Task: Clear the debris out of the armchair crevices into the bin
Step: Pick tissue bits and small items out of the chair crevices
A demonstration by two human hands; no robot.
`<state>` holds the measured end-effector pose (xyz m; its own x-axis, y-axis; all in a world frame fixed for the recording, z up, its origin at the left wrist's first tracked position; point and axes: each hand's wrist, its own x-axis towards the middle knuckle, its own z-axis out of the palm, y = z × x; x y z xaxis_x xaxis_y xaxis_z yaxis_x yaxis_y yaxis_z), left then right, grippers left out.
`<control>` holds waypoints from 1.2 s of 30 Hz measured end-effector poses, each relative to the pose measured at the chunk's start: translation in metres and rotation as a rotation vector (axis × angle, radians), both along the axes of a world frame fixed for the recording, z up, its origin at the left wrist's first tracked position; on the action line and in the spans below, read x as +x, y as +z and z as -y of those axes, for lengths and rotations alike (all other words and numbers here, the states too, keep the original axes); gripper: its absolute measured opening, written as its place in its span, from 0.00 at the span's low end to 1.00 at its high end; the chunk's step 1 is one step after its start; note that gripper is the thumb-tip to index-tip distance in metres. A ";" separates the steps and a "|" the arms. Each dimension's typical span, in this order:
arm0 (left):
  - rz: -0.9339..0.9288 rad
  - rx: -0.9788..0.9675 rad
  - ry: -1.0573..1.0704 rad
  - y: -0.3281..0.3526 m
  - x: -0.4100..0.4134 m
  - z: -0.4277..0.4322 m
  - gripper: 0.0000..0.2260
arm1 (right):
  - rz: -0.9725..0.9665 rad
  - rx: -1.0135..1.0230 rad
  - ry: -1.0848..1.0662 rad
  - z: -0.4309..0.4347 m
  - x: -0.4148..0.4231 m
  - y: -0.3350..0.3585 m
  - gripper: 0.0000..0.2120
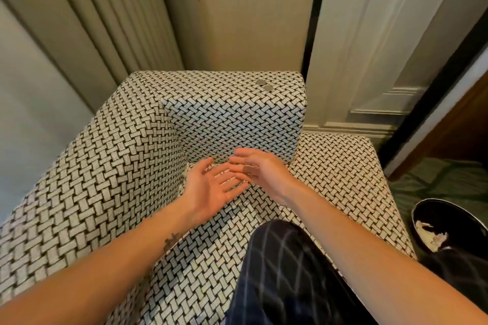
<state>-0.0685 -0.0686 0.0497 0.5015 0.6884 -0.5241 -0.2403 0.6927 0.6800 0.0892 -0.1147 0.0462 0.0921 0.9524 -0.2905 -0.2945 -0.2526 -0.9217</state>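
Head view: my left hand lies palm up over the back corner of the armchair seat, fingers spread, holding nothing. My right hand is flat and empty too, fingertips meeting my left fingers. Both hide the crevice. My knee rests on the seat. Two coins sit on the chair's top right corner. The black bin, with pale scraps inside, stands on the floor off the seat's right edge.
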 end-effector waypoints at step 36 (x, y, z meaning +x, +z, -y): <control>-0.344 -0.147 0.235 -0.067 -0.021 -0.047 0.37 | 1.466 0.032 0.832 -0.218 -0.083 -0.118 0.22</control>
